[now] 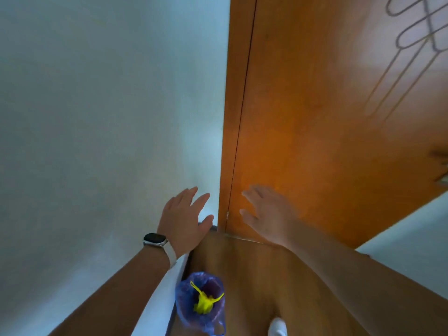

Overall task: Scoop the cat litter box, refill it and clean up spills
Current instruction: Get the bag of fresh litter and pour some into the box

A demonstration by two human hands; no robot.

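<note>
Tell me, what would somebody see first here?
The big orange door fills the right side, beside a white wall on the left. In the middle, the left hand, with a watch on its wrist, and the right hand reach out open. Low down on the floor, by the wall, sits a blue bag with a bright yellow tie.

A blue plastic bag (185,305), cinched shut by a yellow drawstring (204,303), sits upright at the wooden floor's (254,275) left edge.
</note>
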